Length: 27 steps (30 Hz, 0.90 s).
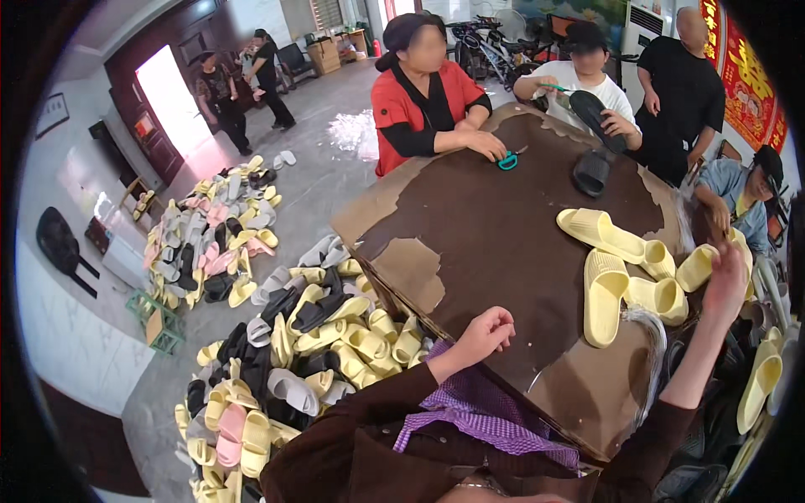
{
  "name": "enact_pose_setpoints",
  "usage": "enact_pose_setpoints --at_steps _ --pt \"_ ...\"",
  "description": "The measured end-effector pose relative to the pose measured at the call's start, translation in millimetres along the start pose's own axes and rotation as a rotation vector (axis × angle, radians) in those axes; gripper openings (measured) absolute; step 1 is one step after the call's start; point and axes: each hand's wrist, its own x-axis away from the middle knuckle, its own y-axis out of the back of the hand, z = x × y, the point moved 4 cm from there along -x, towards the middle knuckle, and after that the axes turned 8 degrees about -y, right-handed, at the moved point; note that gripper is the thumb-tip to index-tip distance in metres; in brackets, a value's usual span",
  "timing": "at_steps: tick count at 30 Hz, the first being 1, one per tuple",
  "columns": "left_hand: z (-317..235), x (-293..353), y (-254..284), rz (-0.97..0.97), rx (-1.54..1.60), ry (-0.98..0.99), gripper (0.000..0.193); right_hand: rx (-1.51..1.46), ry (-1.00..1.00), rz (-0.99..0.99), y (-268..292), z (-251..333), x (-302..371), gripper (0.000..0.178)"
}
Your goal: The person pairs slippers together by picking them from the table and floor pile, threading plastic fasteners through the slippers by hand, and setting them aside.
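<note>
My left hand [486, 339] hovers over the near edge of the brown-covered table [486, 243], its fingers loosely curled with nothing seen in them. My right hand [728, 275] is raised at the table's right side, among yellow slippers. One yellow slipper [696, 267] overlaps it on the left and another yellow slipper [743, 247] shows just behind it on the right. Its fingers are blurred, so their grip is unclear. Several more yellow slippers lie on the table left of that hand, among them an upright-facing one [605, 298] and a sideways one [600, 233]. Clear plastic strips [654, 352] hang beside them.
Across the table, a person in red holds green-handled scissors [508, 160]; another works on a black slipper [591, 113]. A black slipper [592, 172] lies before them. Slipper heaps [335, 335] cover the floor at left; more slippers [760, 386] are stacked at right. Other people stand around.
</note>
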Motion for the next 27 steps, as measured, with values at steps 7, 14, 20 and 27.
enact_pose_setpoints --at_steps 7,14,20,27 --pt "-138 -23 13 0.127 0.081 -0.373 0.027 0.253 -0.041 0.815 -171 31 184 0.016" --pt "-312 -9 -13 0.288 0.166 -0.978 0.07 0.04 0.392 1.309 -219 81 222 0.016" --pt "-308 -25 -32 0.395 0.266 -0.97 0.069 -0.241 0.473 1.265 -230 108 243 0.018" --pt "-284 -60 -42 0.497 0.378 -0.996 0.068 -0.103 0.475 1.57 -225 126 236 0.027"
